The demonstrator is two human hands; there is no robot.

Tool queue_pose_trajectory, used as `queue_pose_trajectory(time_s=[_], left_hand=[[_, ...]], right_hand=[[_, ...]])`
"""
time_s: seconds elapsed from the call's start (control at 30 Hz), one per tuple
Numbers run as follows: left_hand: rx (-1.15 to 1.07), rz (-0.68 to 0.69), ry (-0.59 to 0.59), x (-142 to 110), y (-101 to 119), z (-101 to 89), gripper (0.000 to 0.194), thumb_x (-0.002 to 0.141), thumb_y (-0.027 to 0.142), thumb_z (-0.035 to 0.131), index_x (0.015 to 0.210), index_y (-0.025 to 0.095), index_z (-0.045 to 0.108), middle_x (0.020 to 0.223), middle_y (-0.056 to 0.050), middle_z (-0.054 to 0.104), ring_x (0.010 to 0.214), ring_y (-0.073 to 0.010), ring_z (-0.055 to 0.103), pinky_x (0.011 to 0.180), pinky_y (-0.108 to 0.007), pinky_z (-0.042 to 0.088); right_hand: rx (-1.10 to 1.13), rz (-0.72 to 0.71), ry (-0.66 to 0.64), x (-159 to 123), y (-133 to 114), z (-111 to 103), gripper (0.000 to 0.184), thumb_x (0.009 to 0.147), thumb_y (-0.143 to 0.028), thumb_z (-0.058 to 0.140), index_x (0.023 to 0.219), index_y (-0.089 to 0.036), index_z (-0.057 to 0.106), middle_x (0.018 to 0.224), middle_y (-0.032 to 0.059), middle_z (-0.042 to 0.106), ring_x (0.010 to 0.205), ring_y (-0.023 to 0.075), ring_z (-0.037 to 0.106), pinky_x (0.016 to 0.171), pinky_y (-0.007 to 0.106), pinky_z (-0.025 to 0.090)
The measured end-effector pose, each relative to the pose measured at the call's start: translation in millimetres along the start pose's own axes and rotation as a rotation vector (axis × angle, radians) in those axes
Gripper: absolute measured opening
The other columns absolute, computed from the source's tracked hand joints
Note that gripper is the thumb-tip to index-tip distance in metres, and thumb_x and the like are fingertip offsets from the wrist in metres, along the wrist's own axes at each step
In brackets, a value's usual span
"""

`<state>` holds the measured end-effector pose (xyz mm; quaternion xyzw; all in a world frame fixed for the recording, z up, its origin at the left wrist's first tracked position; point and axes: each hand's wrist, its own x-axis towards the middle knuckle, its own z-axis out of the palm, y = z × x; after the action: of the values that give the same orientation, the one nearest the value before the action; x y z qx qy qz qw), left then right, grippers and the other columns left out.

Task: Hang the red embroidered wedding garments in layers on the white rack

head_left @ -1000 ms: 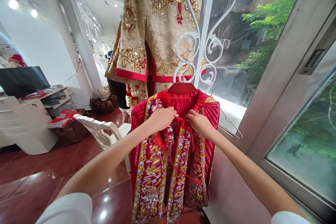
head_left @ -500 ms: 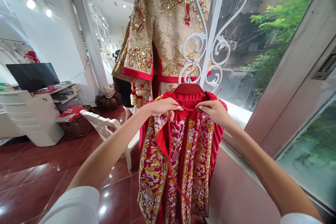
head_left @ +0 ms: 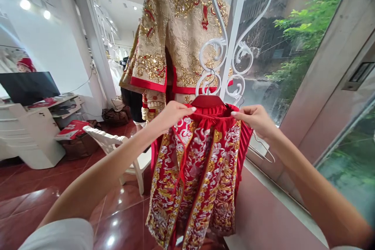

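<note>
A red embroidered skirt [head_left: 196, 172] with gold and silver motifs hangs in front of me, its gathered waist near a dark red hanger [head_left: 208, 100]. At the left of the waistband, my left hand [head_left: 177, 115] is closed in a pinch on the red fabric. My right hand [head_left: 253, 120] pinches the right end of the waistband, fingertips together. The waist is spread between the two hands. A thin red tie [head_left: 184, 160] dangles down the front panel on the left.
Behind hangs a cream and gold sequined garment [head_left: 187, 47] with red trim, beside a white scrolled metal stand [head_left: 231, 47]. A white chair [head_left: 140, 160] stands to the left, near a desk with a monitor [head_left: 31, 86]. A wire hanger [head_left: 265, 152] and a window lie right.
My hands have moved apart, the right one outward to the right, stretching the skirt's waist wider. The front panels have spread slightly, and a wire hanger shows by my right hand.
</note>
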<state>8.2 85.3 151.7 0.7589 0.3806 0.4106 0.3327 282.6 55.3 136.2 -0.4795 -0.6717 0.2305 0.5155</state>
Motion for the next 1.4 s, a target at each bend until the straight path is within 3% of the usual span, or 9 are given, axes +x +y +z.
queue_pose_trajectory(time_s=[0.17,0.27,0.43,0.57,0.63,0.73,0.93,1.1,1.4], left_hand=[[0.333,0.132,0.275,-3.4,-21.4,-25.0,0.048,0.076,0.043,0.053,0.044,0.018,0.03,0.045,0.006,0.02,0.044,-0.0058,0.02,0.046,-0.024,0.015],[0.38,0.2,0.31,-13.2,-17.5,-31.1,0.029,0.076,0.04,0.053,0.059,0.016,0.05,0.044,0.007,0.03,0.043,-0.0061,0.025,0.045,-0.022,0.018],[0.488,0.248,0.073,-28.3,-0.9,-39.0,0.013,0.071,0.026,0.051,0.067,0.016,0.059,0.052,0.002,0.048,0.05,-0.0096,0.043,0.051,-0.022,0.034],[0.853,0.32,0.418,-21.7,4.7,-31.3,0.015,0.072,0.021,0.052,0.066,0.016,0.064,0.073,-0.004,0.056,0.063,-0.0134,0.05,0.06,-0.026,0.04],[0.833,0.391,0.588,-10.2,7.0,-19.5,0.014,0.075,0.022,0.054,0.072,0.016,0.066,0.08,-0.005,0.057,0.068,-0.014,0.052,0.064,-0.027,0.041],[0.582,0.496,0.617,13.4,10.5,5.7,0.012,0.075,0.025,0.059,0.071,0.015,0.066,0.078,-0.004,0.06,0.069,-0.0123,0.052,0.065,-0.026,0.042],[0.129,0.363,0.182,46.4,7.4,50.9,0.023,0.07,0.035,0.066,0.064,0.013,0.066,0.061,-0.002,0.062,0.056,-0.0104,0.051,0.054,-0.024,0.038],[0.199,0.397,0.171,46.7,1.9,56.8,0.011,0.069,0.023,0.062,0.064,0.013,0.065,0.065,-0.002,0.063,0.06,-0.0106,0.052,0.059,-0.024,0.038],[0.391,0.341,0.069,43.2,7.3,51.1,0.03,0.074,0.033,0.053,0.051,0.014,0.057,0.051,-0.001,0.053,0.046,-0.0084,0.037,0.049,-0.027,0.026]], right_hand=[[0.161,0.214,0.061,10.2,27.1,-10.9,0.044,0.054,-0.049,0.075,0.05,-0.018,0.045,0.044,-0.0048,0.038,0.038,0.0048,0.03,0.038,0.022,0.018],[0.168,0.358,0.007,17.1,37.8,-5.6,0.038,0.059,-0.051,0.07,0.057,-0.017,0.052,0.04,-0.0076,0.031,0.035,0.0039,0.022,0.035,0.021,0.012],[-0.073,0.358,-0.522,20.7,37.2,-12.6,0.023,0.065,-0.037,0.068,0.064,-0.015,0.062,0.044,-0.0066,0.035,0.038,0.0031,0.022,0.036,0.02,0.011],[0.018,0.08,-0.798,20.3,29.3,-10.0,0.02,0.069,-0.033,0.066,0.068,-0.013,0.069,0.049,-0.0031,0.046,0.043,0.0044,0.03,0.039,0.02,0.021],[0.19,-0.028,-0.629,22.8,26.7,1.5,0.023,0.069,-0.037,0.067,0.076,-0.014,0.071,0.047,-0.0035,0.046,0.042,0.0047,0.031,0.038,0.02,0.021],[0.389,-0.122,-0.235,28.7,23.9,28.0,0.024,0.069,-0.038,0.068,0.082,-0.018,0.071,0.048,-0.0048,0.046,0.039,0.0034,0.027,0.037,0.019,0.019],[0.052,-0.475,0.242,33.8,19.8,64.4,0.015,0.075,-0.026,0.06,0.082,-0.021,0.072,0.066,0.0006,0.063,0.054,0.0104,0.051,0.049,0.023,0.039],[-0.373,-0.695,0.344,28.8,22.5,65.4,0.021,0.083,-0.022,0.05,0.085,-0.02,0.071,0.059,0.0001,0.058,0.054,0.0109,0.049,0.052,0.024,0.038],[-0.494,-0.555,0.311,20.0,20.0,68.0,0.026,0.085,-0.022,0.046,0.099,-0.022,0.068,0.074,0.0041,0.065,0.067,0.0151,0.057,0.061,0.027,0.042]])
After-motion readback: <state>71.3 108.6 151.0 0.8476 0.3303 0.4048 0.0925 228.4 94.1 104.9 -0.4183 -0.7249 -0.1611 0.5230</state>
